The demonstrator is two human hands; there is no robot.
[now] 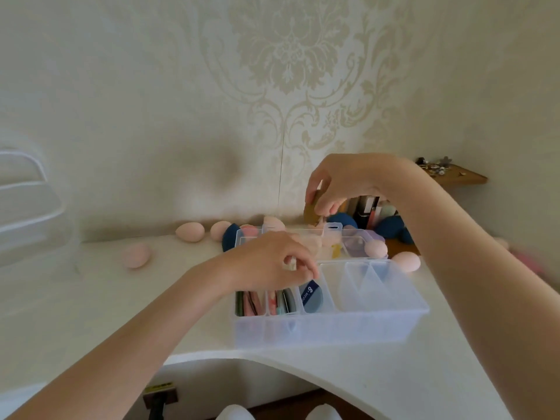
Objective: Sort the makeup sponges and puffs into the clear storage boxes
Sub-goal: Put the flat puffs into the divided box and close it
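Note:
A clear divided storage box [372, 325] stands at the table's front, with flat puffs upright in its left compartments and a blue puff [312, 294] in the middle one. Its right compartments hold nothing. My left hand [269, 262] hovers over the left compartments, fingers curled; whether it pinches anything is unclear. A second clear box [357, 237] sits behind with sponges inside. Above that box my right hand [336, 184] grips a tan-brown sponge [312, 212]. Pink egg sponges [190, 231] [137, 255] [406, 261] lie loose on the table.
Dark blue sponges [389, 227] and upright cosmetics [368, 212] crowd the back right by the wall. A small wooden corner shelf [457, 175] carries trinkets. A clear rounded container [27, 201] stands at far left. The white table's [91, 313] front edge curves inward.

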